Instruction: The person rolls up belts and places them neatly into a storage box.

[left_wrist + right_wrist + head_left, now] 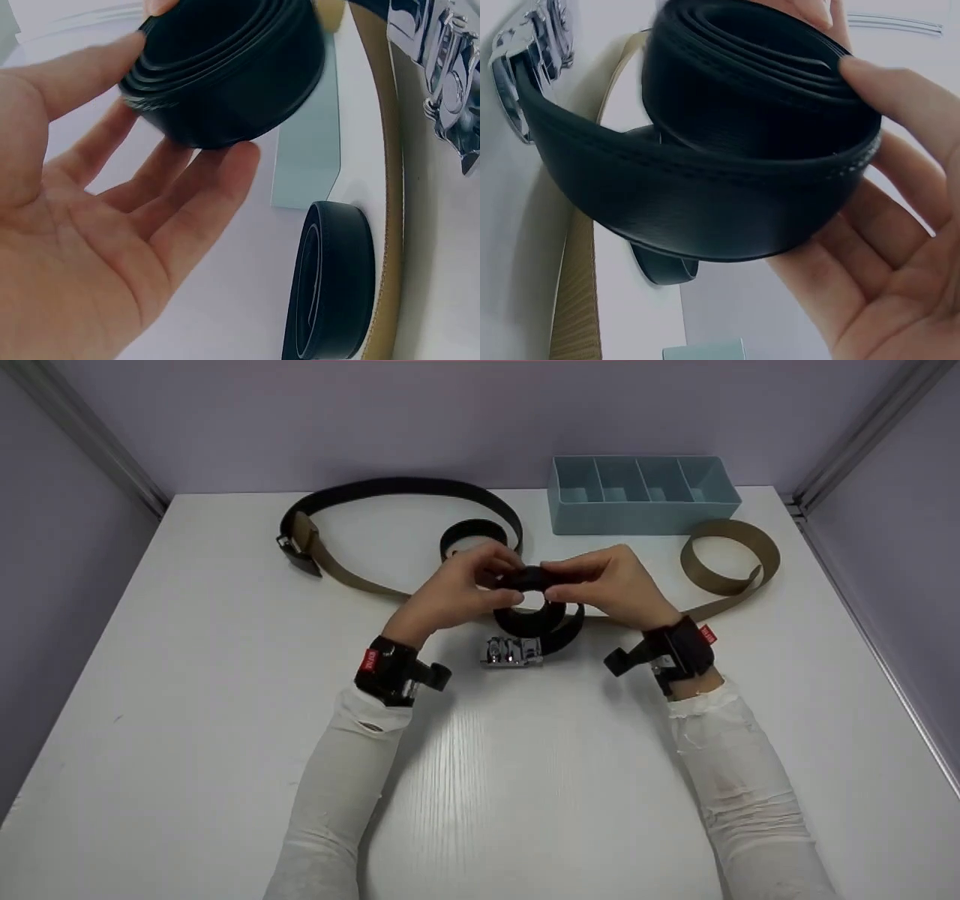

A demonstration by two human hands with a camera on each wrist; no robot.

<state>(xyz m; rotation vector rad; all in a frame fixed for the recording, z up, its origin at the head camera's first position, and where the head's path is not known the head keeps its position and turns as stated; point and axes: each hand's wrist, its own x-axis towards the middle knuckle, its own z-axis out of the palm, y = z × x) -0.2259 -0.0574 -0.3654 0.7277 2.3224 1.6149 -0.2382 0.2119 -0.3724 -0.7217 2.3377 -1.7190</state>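
Note:
Both hands hold a black leather belt (529, 624) wound into a roll over the middle of the table. My left hand (457, 589) pinches the roll's left side between thumb and fingers. On the opposite side, the right hand (619, 589) grips it with thumb and fingers. Several wound layers of the belt (240, 97) show in the left wrist view. From the roll a loose outer length (697, 199) runs to a shiny silver buckle (511, 652), low in front of the hands.
A second black belt (397, 485) curves along the back, one end in a coil (474, 528). A tan belt (360, 579) passes behind the hands to a loop (769, 547) at right. The blue-grey divided box (622, 520) stands against the back wall (450, 427).

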